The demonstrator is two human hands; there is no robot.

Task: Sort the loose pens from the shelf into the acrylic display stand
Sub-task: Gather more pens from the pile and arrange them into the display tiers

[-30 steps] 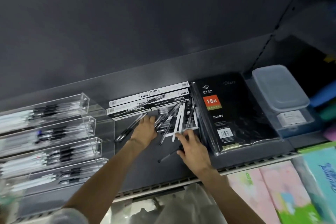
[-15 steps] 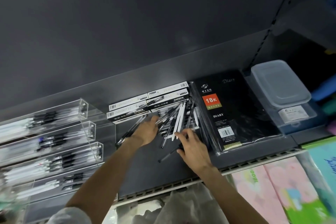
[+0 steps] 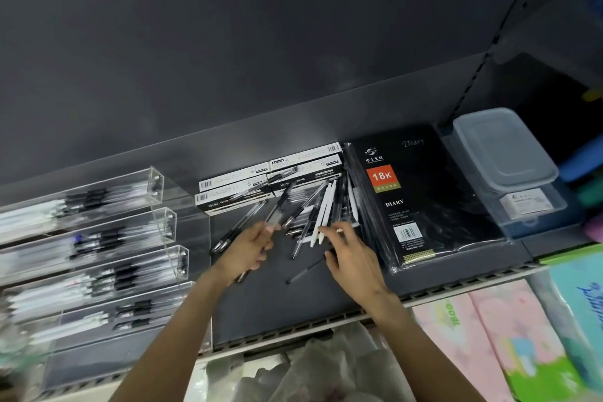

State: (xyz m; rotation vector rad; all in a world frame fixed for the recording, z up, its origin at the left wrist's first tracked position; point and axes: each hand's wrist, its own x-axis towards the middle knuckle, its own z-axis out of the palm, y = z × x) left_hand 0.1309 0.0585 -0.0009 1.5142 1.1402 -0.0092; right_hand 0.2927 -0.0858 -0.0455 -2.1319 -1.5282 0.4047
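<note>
Several loose pens [image 3: 321,206], clear, black and white, lie in a heap on the dark shelf [image 3: 293,303]. My left hand [image 3: 246,251] grips one clear pen with a black cap [image 3: 277,210], tilted up off the heap, its other end showing below my palm. My right hand [image 3: 354,254] reaches over the heap's near end, bent fingertips touching the white pens. One thin black pen [image 3: 306,271] lies alone beside that hand. At the left stands the tiered acrylic display stand [image 3: 168,222], blurred, with pens lying in each tier.
White and black pen boxes [image 3: 235,184] line the back behind the heap. A wrapped black diary [image 3: 424,206] lies to the right, then a lidded clear plastic box [image 3: 502,150]. Pastel packs [image 3: 509,336] fill the shelf below.
My left hand has drawn back from the heap toward me with one clear pen in its grip. My right hand has shifted slightly and stays at the heap's near end.
</note>
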